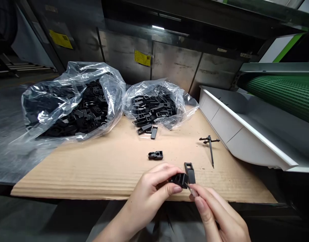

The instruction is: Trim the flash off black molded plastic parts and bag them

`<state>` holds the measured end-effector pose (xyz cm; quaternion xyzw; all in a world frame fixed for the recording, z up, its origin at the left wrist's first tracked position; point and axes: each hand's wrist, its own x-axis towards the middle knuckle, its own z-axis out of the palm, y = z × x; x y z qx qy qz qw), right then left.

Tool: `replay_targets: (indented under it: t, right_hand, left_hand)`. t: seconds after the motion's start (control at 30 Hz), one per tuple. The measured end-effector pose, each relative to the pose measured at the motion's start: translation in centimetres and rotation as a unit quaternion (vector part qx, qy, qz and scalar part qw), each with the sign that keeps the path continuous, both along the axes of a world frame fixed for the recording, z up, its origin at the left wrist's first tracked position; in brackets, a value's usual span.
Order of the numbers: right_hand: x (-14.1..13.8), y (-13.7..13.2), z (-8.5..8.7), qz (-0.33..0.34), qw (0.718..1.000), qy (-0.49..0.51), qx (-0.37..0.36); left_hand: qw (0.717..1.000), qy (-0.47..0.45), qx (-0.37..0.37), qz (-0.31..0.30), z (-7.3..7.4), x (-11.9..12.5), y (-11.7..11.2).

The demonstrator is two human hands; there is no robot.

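My left hand [156,188] pinches a black plastic part [180,180] between thumb and fingers, above the front of the cardboard. Close against it, my right hand [217,211] grips a small thin-tipped tool [191,189], mostly covered by the fingers; its exact kind is hidden. The tip meets the right end of the part. Just behind the hands lies a long black plastic piece [189,172] with a square opening. Another black part [155,155] rests farther back, to the left.
Two clear bags of black parts stand at the back, a large bag [114,90] and a smaller bag [187,101]. A black plastic sprue [210,149] lies right on the cardboard sheet [93,168]. Beyond it are a white tray [240,134] and a green conveyor belt [282,94].
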<state>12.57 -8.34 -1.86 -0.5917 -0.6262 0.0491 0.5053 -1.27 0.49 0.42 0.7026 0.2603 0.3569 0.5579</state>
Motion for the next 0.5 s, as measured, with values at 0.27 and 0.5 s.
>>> replay_targets:
  t: [0.27, 0.5]
  right_hand:
    - [-0.8, 0.3, 0.4, 0.013, 0.999, -0.033, 0.023]
    - [1.5, 0.5, 0.6, -0.103, 0.989, -0.105, 0.007]
  left_hand:
    - [0.999, -0.007, -0.037, 0.006, -0.6, -0.4, -0.1]
    - [0.997, -0.035, -0.061, -0.009, -0.7, -0.9, -0.3]
